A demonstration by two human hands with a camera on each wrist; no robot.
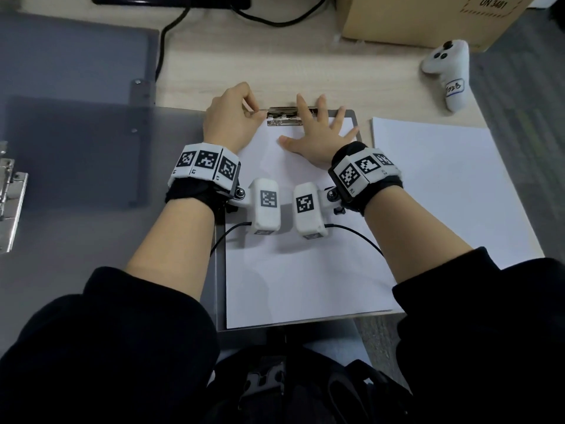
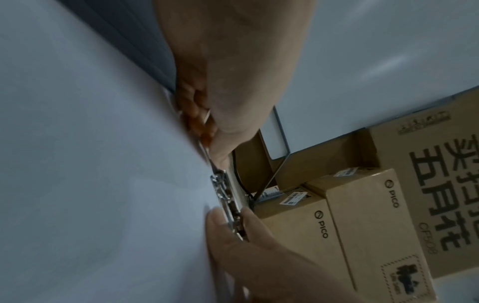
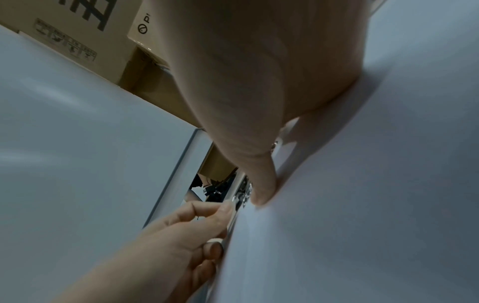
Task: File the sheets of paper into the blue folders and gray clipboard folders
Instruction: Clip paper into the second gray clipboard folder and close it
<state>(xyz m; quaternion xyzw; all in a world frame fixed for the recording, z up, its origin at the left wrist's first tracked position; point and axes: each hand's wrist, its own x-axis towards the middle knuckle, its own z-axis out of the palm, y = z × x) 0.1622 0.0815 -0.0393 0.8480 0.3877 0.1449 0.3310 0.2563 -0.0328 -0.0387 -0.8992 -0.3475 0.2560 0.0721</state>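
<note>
A gray clipboard folder (image 1: 354, 117) lies open in front of me with a white sheet (image 1: 305, 270) on its board. The sheet's top edge sits at the metal clip (image 1: 282, 113). My left hand (image 1: 235, 117) curls at the clip's left end and pinches its thin metal lever (image 2: 207, 147). My right hand (image 1: 318, 130) lies flat with fingers spread on the top of the sheet, its fingertips (image 3: 263, 196) at the clip. The folder's cover (image 1: 76, 154) is spread out to the left.
A stack of loose white paper (image 1: 452, 191) lies to the right of the clipboard. A white controller (image 1: 449, 68) and a cardboard box (image 1: 422, 19) stand at the back right. A black cable (image 1: 171, 35) runs along the back. Another metal clip (image 1: 9, 197) shows at the left edge.
</note>
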